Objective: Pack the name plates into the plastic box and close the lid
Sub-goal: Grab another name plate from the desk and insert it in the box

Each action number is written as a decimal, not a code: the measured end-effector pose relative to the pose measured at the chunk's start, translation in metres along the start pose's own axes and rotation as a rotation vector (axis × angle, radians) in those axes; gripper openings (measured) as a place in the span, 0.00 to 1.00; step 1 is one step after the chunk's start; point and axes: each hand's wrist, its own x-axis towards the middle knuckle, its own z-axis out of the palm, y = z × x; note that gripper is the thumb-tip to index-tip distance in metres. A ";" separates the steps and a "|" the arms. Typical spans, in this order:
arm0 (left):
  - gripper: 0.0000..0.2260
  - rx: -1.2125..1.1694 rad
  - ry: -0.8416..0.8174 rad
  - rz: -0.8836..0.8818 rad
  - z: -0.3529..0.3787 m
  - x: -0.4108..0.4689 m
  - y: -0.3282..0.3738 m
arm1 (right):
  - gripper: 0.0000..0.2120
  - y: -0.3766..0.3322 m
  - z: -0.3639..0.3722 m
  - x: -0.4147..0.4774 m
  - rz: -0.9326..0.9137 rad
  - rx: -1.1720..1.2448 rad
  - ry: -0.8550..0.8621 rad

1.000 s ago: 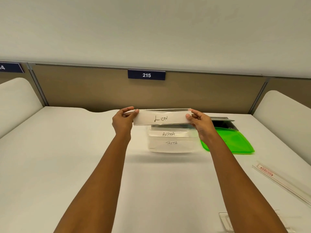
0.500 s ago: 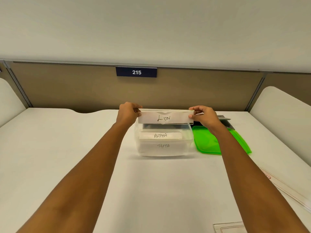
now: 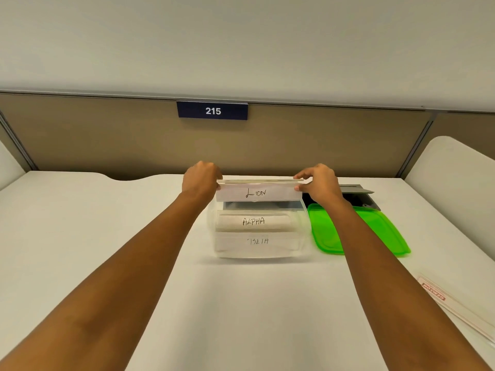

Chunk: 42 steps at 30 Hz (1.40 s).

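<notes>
While the left hand (image 3: 201,179) and right hand (image 3: 318,183) each pinch a short end of the LION name plate (image 3: 258,193), fingers curled round it, I see it held level over the rear of the plastic box (image 3: 259,251) — long axis left to right, matching the box. I judge a straight drop behind the ALPHA plate (image 3: 254,221) comes next; the green lid (image 3: 375,231) lies beside the box, nearer the right hand.

White name plate (image 3: 258,193) with black lettering in the grip, clear plastic box (image 3: 267,251) just below it, bright green lid (image 3: 369,236) right of it, navy sign (image 3: 212,111) with white digits above
</notes>
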 end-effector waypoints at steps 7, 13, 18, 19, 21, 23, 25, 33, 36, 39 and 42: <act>0.13 0.292 -0.057 0.124 0.013 0.010 -0.006 | 0.15 0.001 0.013 0.003 0.034 -0.147 -0.189; 0.10 0.521 -0.103 0.217 0.029 0.013 -0.002 | 0.16 -0.001 0.030 0.006 0.016 -0.305 -0.265; 0.09 0.634 -0.156 0.264 0.041 0.017 0.002 | 0.16 0.000 0.039 0.010 0.011 -0.390 -0.284; 0.09 0.651 -0.168 0.269 0.042 0.018 0.003 | 0.16 0.000 0.041 0.011 0.014 -0.399 -0.290; 0.09 0.679 -0.190 0.277 0.045 0.020 0.005 | 0.17 0.001 0.043 0.013 0.018 -0.416 -0.307; 0.09 0.703 -0.209 0.281 0.047 0.022 0.006 | 0.17 0.001 0.046 0.014 0.010 -0.438 -0.318; 0.10 0.718 -0.230 0.278 0.049 0.023 0.007 | 0.16 0.003 0.048 0.015 -0.002 -0.456 -0.324; 0.15 0.749 -0.288 0.273 0.055 0.021 0.009 | 0.17 -0.001 0.055 0.015 -0.083 -0.608 -0.312; 0.14 0.755 -0.301 0.273 0.058 0.021 0.008 | 0.16 -0.002 0.059 0.013 -0.124 -0.682 -0.302; 0.13 0.752 -0.305 0.267 0.062 0.020 0.008 | 0.15 -0.002 0.062 0.012 -0.157 -0.730 -0.295; 0.13 0.761 -0.302 0.265 0.064 0.020 0.008 | 0.15 -0.003 0.063 0.012 -0.178 -0.769 -0.292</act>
